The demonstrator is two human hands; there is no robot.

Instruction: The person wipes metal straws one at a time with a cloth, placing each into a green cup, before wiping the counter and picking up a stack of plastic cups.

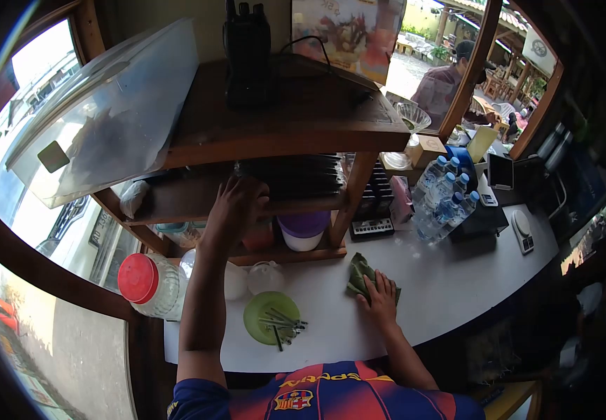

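My left hand point(241, 199) reaches up to the middle shelf of a wooden rack, its fingers curled. A small shiny bit shows at the fingertips; what they hold, if anything, I cannot make out. Beside those fingers lies a row of dark, thin stacked items point(292, 175). On the white counter, my right hand point(380, 294) presses down over a crumpled green cloth point(360, 274), fingers across it and thumb out to the side. Between my arms sits a green plate point(257, 315) with several short dark sticks or tubes point(282, 325) on it, some over its rim.
A red-lidded jar point(166, 287) stands left of my left arm. Under the shelf is a purple-and-white tub point(303, 231). Several water bottles point(443, 199) and a small scale point(522, 231) are at right. A walkie-talkie point(247, 56) stands on the top shelf. Outside the window is a person point(439, 91).
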